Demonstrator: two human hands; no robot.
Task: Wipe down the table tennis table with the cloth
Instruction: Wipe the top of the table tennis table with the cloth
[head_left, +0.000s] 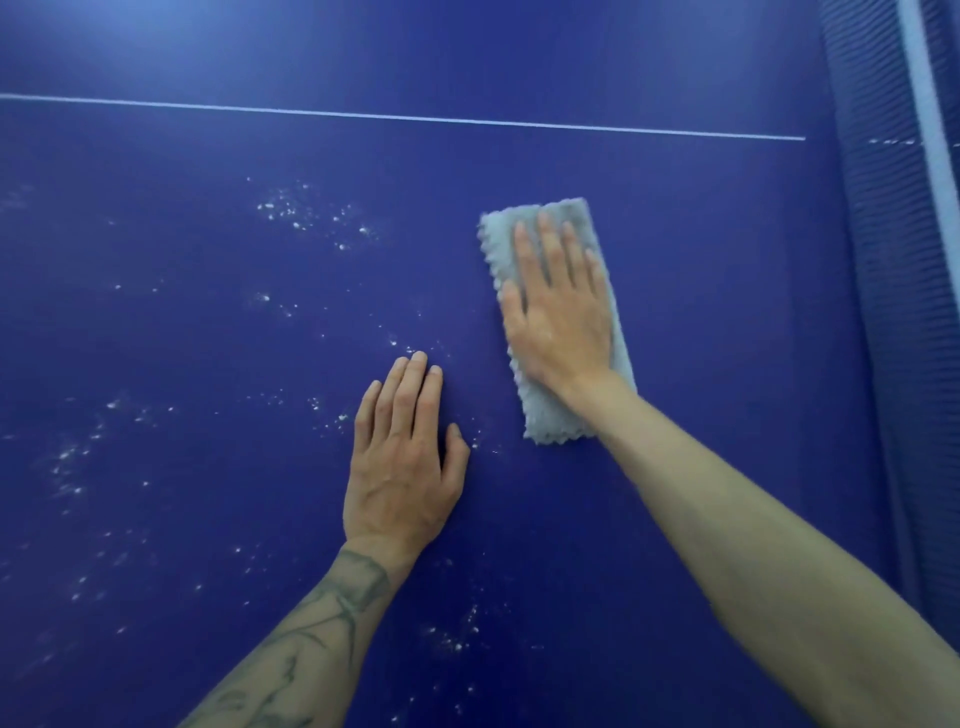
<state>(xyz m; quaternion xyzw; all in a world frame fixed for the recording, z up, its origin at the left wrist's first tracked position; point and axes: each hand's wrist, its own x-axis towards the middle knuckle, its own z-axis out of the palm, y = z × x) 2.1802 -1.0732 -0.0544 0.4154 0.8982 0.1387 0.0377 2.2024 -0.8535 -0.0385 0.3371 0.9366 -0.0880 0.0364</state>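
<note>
– On the right-hand part of the blue table (701, 312), not far from the net (878, 312), that's where the cloth (553, 421) lies. Can you see all of it?
– No. Its middle is under the right hand (561, 317). Only the far end, a strip down each side and the near end with its zigzag edge show, and it's a bit blurred.
– And the hand itself?
– Flat, palm down, fingers straight and a little apart, pressing on the cloth. Nothing is curled round it.
– Which way does the cloth run?
– It's a long grey rectangle. Its long axis points away from the person toward the white line (415, 118), roughly alongside the net, with the far end leaning slightly left. The fingers lie along that same axis.
– The left hand (405, 467)?
– Flat on the bare table, fingers straight and close together, thumb out, holding nothing. It sits just left of the cloth's near end, not touching it.
– What else is cut off?
– Both forearms run out at the bottom of the view, and the left one carries a tattoo (337, 608) I can't read. The net is clipped at the right edge, and the table runs past the view on the other sides. White specks (291, 210) are scattered left of the hands; what they are I can't tell.
</note>
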